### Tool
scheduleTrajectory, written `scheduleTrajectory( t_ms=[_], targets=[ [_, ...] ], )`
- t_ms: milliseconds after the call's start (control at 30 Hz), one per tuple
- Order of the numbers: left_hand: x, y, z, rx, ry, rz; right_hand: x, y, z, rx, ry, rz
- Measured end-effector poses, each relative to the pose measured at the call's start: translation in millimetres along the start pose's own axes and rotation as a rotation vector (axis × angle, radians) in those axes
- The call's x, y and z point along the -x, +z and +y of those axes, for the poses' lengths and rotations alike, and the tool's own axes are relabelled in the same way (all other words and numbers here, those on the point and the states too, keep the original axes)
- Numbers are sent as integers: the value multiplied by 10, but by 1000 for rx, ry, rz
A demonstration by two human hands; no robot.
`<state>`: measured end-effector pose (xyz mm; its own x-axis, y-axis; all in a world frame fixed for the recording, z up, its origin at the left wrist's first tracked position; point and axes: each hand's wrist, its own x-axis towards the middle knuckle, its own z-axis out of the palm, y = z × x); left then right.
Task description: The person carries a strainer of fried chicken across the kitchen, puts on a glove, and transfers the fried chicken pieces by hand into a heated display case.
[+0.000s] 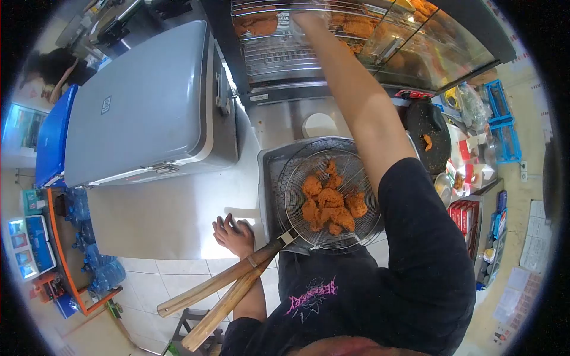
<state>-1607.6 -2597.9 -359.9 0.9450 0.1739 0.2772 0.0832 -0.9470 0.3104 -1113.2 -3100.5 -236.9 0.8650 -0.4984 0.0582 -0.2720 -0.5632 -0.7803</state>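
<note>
My right arm reaches up into a glass-fronted warming cabinet (279, 65) with wire racks. There my right hand (309, 19), seemingly in clear plastic, is beside pieces of fried chicken (356, 26); its fingers are not distinct. My left hand (234, 236) rests at the steel table's edge, holding nothing, its fingers apart and slightly bent. Just right of it, a round wire strainer (371, 222) lies over a dark grey tub (268, 178). Several fried chicken pieces (329, 204) sit in the strainer. Two long wooden handles (219, 282) cross above my left forearm.
A large grey cooler box (136, 101) stands on the steel table (160, 219) at left. A round white lid (319, 126) lies behind the tub. On the right are a black pan (430, 136) with a chicken scrap and red-and-white boxes (463, 216). Water bottles (107, 276) stand lower left.
</note>
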Motion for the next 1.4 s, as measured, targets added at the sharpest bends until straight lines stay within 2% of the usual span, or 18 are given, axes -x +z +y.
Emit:
scheduleTrajectory(
  t_ms=[67, 100, 133, 200, 233, 300, 333, 400, 467, 533, 567, 733, 867, 1000, 1067, 1267, 1300, 1400],
  targets=[
    [2, 27, -20, -10, 14, 1, -90, 119, 164, 422, -255, 109],
    [3, 34, -13, -11, -2, -9, 602, -401, -139, -12, -207, 90],
    [3, 32, -18, -14, -18, -20, 943, -576, -296, -9, -204, 92],
    [-15, 90, -37, -10, -3, -1, 1437, -762, -450, 403, -585, 484],
    [12, 85, -68, -13, 13, 9, 1764, -943, -546, 410, -561, 462],
    [21, 138, -137, 15, 56, 42, 2512, -1264, -499, 402, -297, -60],
    [33, 140, -152, -22, 62, 29, 2853, -1298, -262, 404, -252, -108],
    [39, 147, -140, -27, 47, 30, 3289, -1512, 214, 534, -412, -220],
    [44, 148, -134, -32, 41, 35, 3809, -1387, 1179, 890, -631, -401],
    [60, 128, -133, -44, 35, 33, 4236, -1506, 700, 795, -379, -671],
    [49, 143, -106, -47, 32, 39, 4344, -1467, 644, 796, -378, -666],
    [73, 164, -97, -79, 52, 56, 4672, -1137, 751, 636, 1, -630],
    [88, 130, -58, -79, 33, 46, 4693, -1089, 903, 482, 49, -593],
    [74, 79, 19, -68, 36, 58, 4701, -1317, 996, 333, 23, -507],
    [112, 43, 32, -66, 42, 60, 4609, -1386, 1160, 377, -112, -781],
    [130, 109, -31, -53, 46, 53, 4707, -1414, 1136, 594, -339, -765],
    [139, 166, -127, -61, 96, 61, 4672, -1600, 896, 574, -327, -774],
    [139, 141, -116, -98, 94, 25, 4580, -1773, 1038, 605, -313, -660]
  ],
)
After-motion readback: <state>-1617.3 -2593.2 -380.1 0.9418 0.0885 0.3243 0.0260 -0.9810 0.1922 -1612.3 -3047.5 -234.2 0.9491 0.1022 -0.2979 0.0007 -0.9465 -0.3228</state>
